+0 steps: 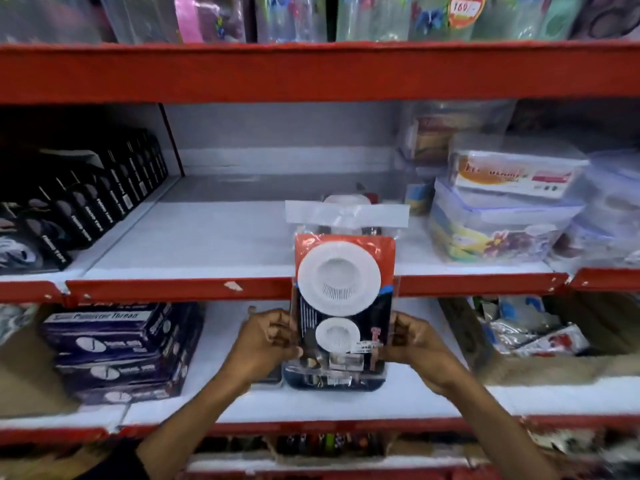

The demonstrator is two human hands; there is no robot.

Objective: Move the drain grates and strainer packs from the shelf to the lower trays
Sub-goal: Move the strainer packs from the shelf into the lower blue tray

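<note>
I hold a strainer pack (343,292) upright in front of the shelves: a clear bag with a red and black card and two white round strainers, one large, one small. My left hand (266,337) grips its lower left edge and my right hand (412,341) its lower right edge. Its bottom end sits over a dark tray (336,382) on the lower shelf, where more shiny packed items lie. Behind the pack, on the middle shelf (214,237), another white strainer item (346,199) is partly hidden.
Black boxes (79,202) fill the middle shelf's left side and clear plastic containers (509,202) its right. On the lower shelf, dark blue thread boxes (117,348) stand left of the tray and a cardboard box of packets (530,330) right. Red shelf edges run across.
</note>
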